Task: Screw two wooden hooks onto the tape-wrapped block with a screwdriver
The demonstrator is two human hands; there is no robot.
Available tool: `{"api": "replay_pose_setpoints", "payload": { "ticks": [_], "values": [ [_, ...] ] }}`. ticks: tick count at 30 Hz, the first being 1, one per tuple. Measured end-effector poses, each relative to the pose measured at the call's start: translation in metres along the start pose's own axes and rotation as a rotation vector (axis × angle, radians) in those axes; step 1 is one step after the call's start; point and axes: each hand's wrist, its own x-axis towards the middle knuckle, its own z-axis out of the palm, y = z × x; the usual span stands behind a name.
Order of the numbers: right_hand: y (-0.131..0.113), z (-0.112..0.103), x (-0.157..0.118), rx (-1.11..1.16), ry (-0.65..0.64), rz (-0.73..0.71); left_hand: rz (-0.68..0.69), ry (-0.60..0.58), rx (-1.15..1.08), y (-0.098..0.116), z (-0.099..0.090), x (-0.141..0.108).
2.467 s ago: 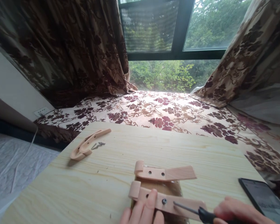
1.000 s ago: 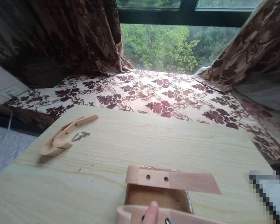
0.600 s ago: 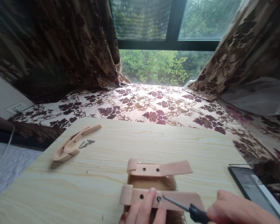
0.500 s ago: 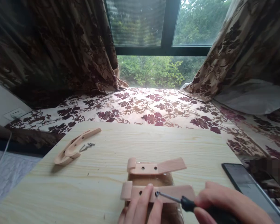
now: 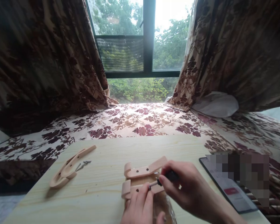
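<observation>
My right hand (image 5: 183, 180) is closed around the dark handle of a screwdriver (image 5: 170, 177). Its metal shaft slants down left to a screw hole in the nearer wooden hook (image 5: 126, 190). Over that hook lie the fingers of my left hand (image 5: 140, 202), pressing it down beside the screwdriver tip. Beneath is a brown, plastic-wrapped block (image 5: 162, 202), partly hidden by my hands. A second wooden hook (image 5: 140, 171) with two dark screw holes rests across the block just beyond. The screw itself is too small to make out.
Two more curved wooden hooks (image 5: 71, 165) lie nested at the table's left, next to a small pile of screws (image 5: 84, 165). A phone (image 5: 226, 183) lies near the right edge of the pale wooden table (image 5: 102, 174). Patterned cloth covers the sill beyond.
The camera view has tilted up and shifted right. My right hand has swung up and over the nearer hook, and the screwdriver now stands more steeply. My left hand still presses the hook.
</observation>
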Motion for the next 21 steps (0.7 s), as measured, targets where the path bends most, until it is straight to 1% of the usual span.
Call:
{"api": "replay_pose_setpoints", "payload": {
  "ticks": [3, 5, 7, 11, 14, 18, 21],
  "values": [
    [-0.002, -0.003, 0.007, -0.007, -0.071, 0.057, -0.074, 0.008, -0.096, 0.001, 0.002, 0.001],
    [-0.005, -0.006, 0.013, -0.024, -0.123, 0.060, -0.111, 0.017, -0.152, 0.002, 0.003, 0.003],
    [-0.008, -0.009, 0.020, -0.045, -0.176, 0.038, -0.115, 0.038, -0.159, 0.003, 0.005, 0.004],
    [-0.015, -0.013, 0.039, -0.136, -0.305, -0.027, -0.076, 0.110, -0.077, 0.005, 0.011, 0.002],
    [-0.019, -0.014, 0.050, -0.208, -0.385, -0.062, -0.073, 0.155, -0.026, 0.007, 0.015, 0.001],
    [-0.024, -0.019, 0.058, -0.298, -0.490, -0.114, -0.061, 0.143, 0.029, 0.009, 0.015, 0.000],
    [-0.027, -0.026, 0.065, -0.322, -0.618, -0.153, -0.057, 0.143, 0.078, 0.011, 0.014, -0.001]
  ]
}}
